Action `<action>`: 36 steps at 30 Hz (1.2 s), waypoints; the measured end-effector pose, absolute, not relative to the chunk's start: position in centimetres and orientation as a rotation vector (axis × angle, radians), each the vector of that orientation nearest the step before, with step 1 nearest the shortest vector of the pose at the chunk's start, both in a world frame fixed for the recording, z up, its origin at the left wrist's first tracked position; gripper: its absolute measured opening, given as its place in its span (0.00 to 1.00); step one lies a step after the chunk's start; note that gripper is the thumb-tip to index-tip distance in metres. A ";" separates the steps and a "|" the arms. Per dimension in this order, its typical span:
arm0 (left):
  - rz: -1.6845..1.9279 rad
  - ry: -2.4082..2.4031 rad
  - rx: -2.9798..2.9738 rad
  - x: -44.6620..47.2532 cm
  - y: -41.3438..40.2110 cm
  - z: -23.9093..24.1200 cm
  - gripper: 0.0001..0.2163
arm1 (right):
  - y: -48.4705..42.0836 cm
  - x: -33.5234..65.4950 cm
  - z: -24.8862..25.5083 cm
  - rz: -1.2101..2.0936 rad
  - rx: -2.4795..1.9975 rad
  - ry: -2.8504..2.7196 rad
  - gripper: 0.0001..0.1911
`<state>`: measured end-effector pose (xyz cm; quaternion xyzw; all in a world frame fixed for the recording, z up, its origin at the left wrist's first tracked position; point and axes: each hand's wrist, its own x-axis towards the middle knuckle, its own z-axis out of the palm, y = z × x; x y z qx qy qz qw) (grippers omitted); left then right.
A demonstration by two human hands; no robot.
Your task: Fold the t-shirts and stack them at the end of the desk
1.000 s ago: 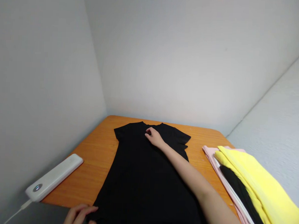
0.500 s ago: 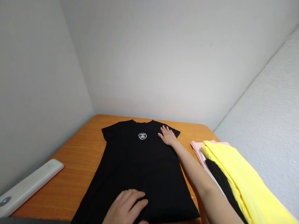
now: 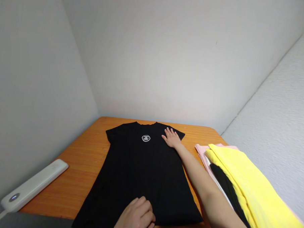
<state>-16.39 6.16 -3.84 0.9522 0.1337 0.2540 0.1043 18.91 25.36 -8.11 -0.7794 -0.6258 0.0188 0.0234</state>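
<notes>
A black short-sleeved T-shirt lies spread on the wooden table, its neck toward the far wall and a round white logo on its chest. My right hand rests open on the shirt's upper right, near the sleeve, with its fingers spread. At the near hem, my left hand is closed, with its fingers curled together over the black cloth. The stretch of hem under this hand is hidden.
On the right lies a stack of folded clothes, with a yellow garment on top and black, white and pink ones under it. A long white device with a cord sits at the table's left edge. Walls border the table.
My left hand has moved slightly right, and its fingers have curled in from a looser, spread pose. The shirt's near left corner now shows. My right hand stays on the upper shirt.
</notes>
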 end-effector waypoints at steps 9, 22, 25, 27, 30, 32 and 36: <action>0.551 1.243 2.787 -23.0 13.8 -3.4 0.20 | 24.3 15.5 -7.4 -0.101 -2.255 -2.029 0.41; 0.326 1.520 2.861 -24.7 16.1 -6.4 0.31 | 23.5 15.3 -8.3 0.012 -2.239 -1.974 0.41; 0.386 1.546 2.890 -24.0 15.5 -5.2 0.29 | 23.7 15.4 -8.0 0.097 -2.234 -1.935 0.40; 0.511 1.457 2.969 -22.2 14.0 -4.3 0.26 | 24.3 15.9 -7.3 0.138 -2.227 -1.895 0.39; 0.670 0.871 3.115 -16.7 10.1 -4.3 0.27 | 25.6 17.5 -5.9 0.089 -2.263 -1.793 0.36; 0.843 0.465 3.098 -12.0 7.1 -5.7 0.23 | 26.4 18.9 -5.2 0.042 -2.309 -1.708 0.34; 0.910 0.414 2.975 -5.1 3.0 -8.1 0.12 | 27.4 20.8 -4.5 0.028 -2.367 -1.654 0.29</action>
